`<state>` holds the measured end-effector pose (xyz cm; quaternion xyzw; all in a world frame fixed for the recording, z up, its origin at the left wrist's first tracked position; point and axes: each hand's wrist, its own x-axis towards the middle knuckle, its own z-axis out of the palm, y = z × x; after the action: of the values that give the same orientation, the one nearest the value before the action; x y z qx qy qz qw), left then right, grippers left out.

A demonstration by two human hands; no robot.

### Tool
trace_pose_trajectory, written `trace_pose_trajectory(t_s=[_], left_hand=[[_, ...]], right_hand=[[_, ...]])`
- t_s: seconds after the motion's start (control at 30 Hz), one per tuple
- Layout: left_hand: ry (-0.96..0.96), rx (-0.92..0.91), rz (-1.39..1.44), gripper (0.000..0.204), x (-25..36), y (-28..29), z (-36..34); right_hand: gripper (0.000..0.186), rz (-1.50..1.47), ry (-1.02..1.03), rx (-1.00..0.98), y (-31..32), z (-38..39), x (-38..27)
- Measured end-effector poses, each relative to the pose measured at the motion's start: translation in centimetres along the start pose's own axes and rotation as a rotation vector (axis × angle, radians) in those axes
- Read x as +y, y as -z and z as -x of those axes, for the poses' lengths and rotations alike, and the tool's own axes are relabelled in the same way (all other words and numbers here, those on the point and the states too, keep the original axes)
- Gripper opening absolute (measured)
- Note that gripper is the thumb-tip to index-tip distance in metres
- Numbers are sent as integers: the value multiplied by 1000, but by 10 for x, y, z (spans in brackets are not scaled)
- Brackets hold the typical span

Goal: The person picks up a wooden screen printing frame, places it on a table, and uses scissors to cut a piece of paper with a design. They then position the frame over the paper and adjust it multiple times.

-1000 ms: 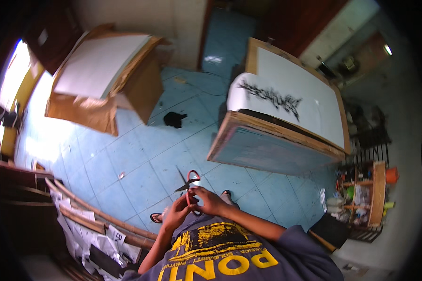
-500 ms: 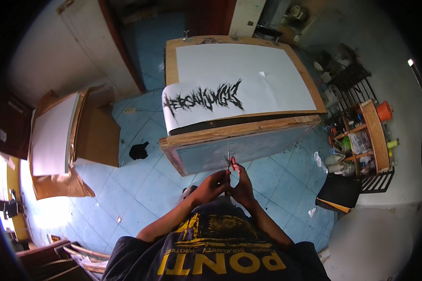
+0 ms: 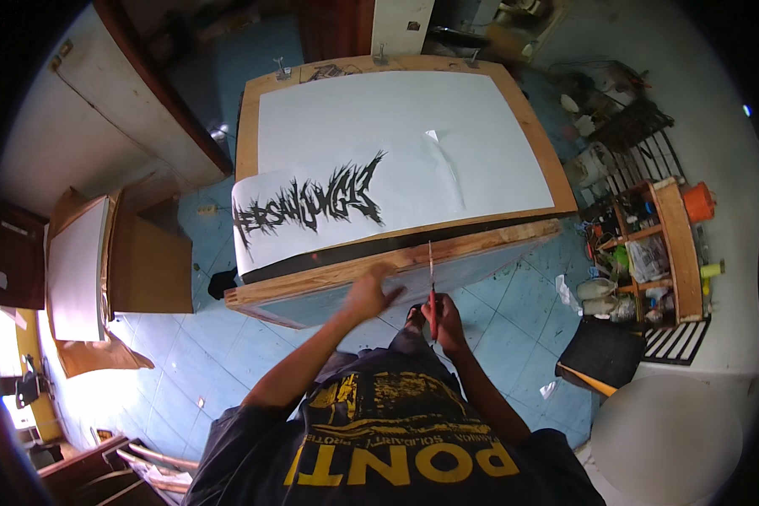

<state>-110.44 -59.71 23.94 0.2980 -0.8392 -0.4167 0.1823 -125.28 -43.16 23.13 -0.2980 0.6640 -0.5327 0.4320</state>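
The right hand (image 3: 449, 323) grips red-handled metal scissors (image 3: 433, 314) before the wooden-edged counter (image 3: 497, 237); the blurred left hand (image 3: 371, 293) has fingers apart; best keep the blades clear of it and the white lettered paper sheet (image 3: 346, 122)

Scissors (image 3: 433, 297): red plastic-looking grips (image 3: 433, 314), metal blades (image 3: 431, 263). Paper sheet (image 3: 371, 114), upper centre: smooth, matt. Desk edge (image 3: 312, 277): rough wood. Floor tiles (image 3: 169, 363), lower left: glossy.
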Motion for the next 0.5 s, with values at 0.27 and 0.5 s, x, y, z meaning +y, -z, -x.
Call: trace_pose_trajectory(t_s=[0.27,0.5], left_hand=[[474,289,-407,67,-76,-16,-87],[458,224,-361,70,-96,-25,-87]], right_hand=[[44,478,0,208,137,-176,-4],[52,850,-33,398,119,-289,-20]])
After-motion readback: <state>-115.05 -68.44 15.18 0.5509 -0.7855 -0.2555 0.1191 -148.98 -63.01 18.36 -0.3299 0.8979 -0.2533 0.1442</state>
